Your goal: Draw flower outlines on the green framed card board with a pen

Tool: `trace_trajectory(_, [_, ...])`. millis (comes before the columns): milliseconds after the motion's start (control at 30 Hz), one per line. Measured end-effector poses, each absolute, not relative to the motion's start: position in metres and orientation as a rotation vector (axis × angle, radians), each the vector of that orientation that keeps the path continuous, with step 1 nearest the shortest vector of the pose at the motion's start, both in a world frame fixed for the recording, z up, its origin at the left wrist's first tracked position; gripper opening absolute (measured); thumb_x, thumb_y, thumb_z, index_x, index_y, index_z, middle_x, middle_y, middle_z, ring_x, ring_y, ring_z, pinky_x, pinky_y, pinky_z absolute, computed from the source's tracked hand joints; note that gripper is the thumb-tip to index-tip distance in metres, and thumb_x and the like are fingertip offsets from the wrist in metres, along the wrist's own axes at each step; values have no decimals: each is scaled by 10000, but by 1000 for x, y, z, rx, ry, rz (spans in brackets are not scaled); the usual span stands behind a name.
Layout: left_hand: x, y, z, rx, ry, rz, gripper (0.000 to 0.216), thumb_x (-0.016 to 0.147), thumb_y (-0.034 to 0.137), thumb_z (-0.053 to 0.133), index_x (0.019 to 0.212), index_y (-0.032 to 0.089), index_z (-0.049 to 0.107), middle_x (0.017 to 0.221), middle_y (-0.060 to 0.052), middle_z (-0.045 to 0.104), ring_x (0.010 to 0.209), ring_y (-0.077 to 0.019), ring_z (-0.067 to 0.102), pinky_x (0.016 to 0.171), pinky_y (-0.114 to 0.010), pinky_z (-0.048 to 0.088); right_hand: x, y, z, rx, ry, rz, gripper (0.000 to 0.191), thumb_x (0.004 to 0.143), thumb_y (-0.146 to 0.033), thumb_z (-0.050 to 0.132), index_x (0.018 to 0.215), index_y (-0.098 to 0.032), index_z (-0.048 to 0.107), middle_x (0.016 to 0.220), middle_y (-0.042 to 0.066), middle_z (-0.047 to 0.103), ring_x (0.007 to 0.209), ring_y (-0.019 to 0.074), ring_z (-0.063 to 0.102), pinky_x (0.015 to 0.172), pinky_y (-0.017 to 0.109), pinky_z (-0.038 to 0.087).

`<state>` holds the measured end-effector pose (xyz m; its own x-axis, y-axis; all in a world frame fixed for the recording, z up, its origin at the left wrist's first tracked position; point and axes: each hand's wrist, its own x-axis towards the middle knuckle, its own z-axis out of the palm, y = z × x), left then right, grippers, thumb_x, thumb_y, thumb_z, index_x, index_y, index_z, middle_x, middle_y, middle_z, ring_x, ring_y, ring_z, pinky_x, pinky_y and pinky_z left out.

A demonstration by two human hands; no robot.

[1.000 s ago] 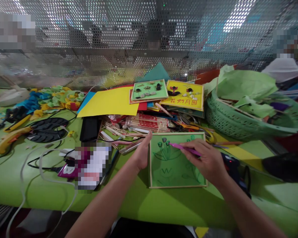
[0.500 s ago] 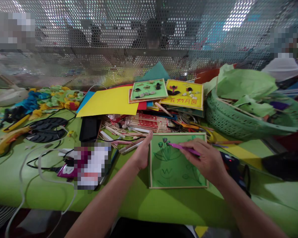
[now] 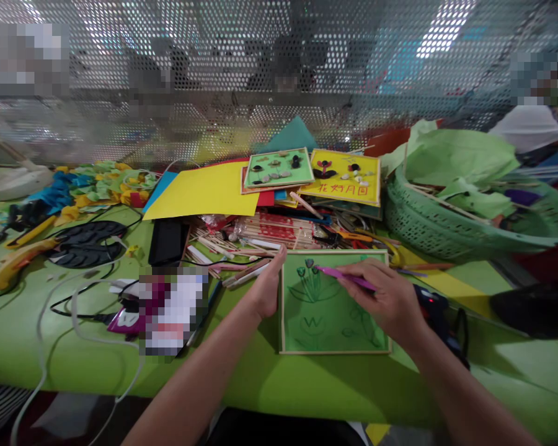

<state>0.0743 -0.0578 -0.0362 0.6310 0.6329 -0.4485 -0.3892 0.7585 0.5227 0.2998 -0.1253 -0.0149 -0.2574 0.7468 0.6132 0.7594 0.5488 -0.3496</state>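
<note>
A green picture board (image 3: 330,331) with a thin wooden frame lies on the table in front of me. Tulips are drawn at its upper left, and other plant outlines lower down. My left hand (image 3: 267,288) grips the board's left edge, thumb along the frame and the other fingers mostly hidden. My right hand (image 3: 385,297) is closed around a purple marker (image 3: 353,279), its tip at the right-hand tulip head. This hand and forearm cover part of the board's right side.
Loose wooden sticks (image 3: 218,241) and tools lie behind the board. Framed pictures (image 3: 279,168) and yellow paper (image 3: 199,192) are stacked further back. At right stands a green basket (image 3: 428,223); at left are a yellow glue gun (image 3: 18,263), a phone (image 3: 165,243) and cables.
Almost nothing differs. The purple marker's tip stays at the tulip heads with at most a tiny shift, and my left hand keeps its place on the frame.
</note>
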Motion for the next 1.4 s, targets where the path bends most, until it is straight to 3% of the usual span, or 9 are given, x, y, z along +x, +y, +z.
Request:
trace_trajectory(467, [76,-59,-30,383,723,626,720,1003,653,441,1323,59,693,1113,-208,781,1119,-331,742,1113,-483,488,299,-126,-13,-1208,-2022,-28,118,979,-185,660,1077,-227,710,940,38,772,846,189,723,744,306,595])
trace_trajectory(933, [73,-57,-42,393,615,617,712,917,676,602,1253,61,729,1099,-213,782,1155,-366,723,1112,-511,488,297,-125,-12,-1232,-1993,19,152,985,-211,642,1091,-264,737,942,42,788,856,215,740,760,356,619])
trace_trajectory(1400, [74,-56,-40,385,595,610,716,938,671,573,1301,68,705,1158,-207,771,1164,-353,721,1131,-498,472,298,-126,-12,-1233,-2005,20,116,981,-219,650,1061,-246,728,922,50,771,834,210,730,719,330,606])
